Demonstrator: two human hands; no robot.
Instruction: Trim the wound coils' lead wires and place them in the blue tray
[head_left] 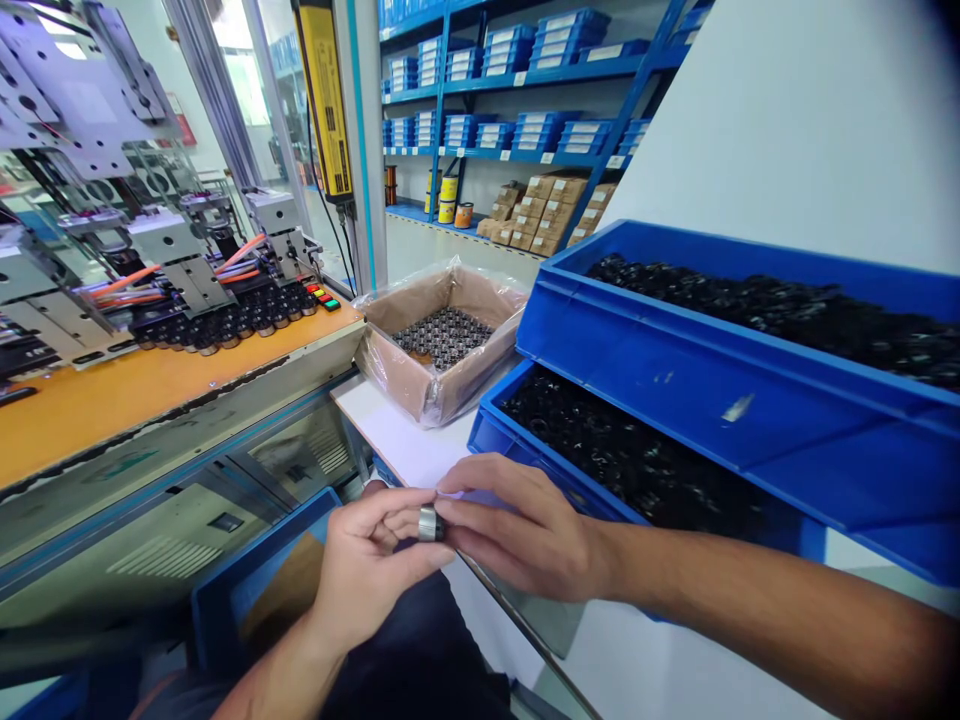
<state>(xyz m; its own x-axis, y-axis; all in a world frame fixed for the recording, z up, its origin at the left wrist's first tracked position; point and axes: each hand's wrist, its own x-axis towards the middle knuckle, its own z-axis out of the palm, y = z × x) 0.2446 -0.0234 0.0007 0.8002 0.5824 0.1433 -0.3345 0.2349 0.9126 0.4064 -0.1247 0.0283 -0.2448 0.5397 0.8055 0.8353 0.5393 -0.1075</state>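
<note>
A small metal ring (427, 523) with a dark edge on its right side is pinched between the fingers and thumb of my left hand (371, 555). From the right, my right hand (525, 525) meets it, fingertips closed against the dark side. Whether that dark side is a separate black part is hidden by my fingers. Both hands are above my lap, in front of the white tabletop (390, 425). Beyond them stands a plastic-lined cardboard box (405, 385) with rows of small metal-and-black parts (444, 337).
Two stacked blue bins (637, 370) of black parts rise on the right. At left, an orange-topped bench (150, 390) carries machine fixtures (187, 265) and a line of round black parts (247, 315). A blue crate (225, 610) sits low on the left. Shelves (517, 80) stand behind.
</note>
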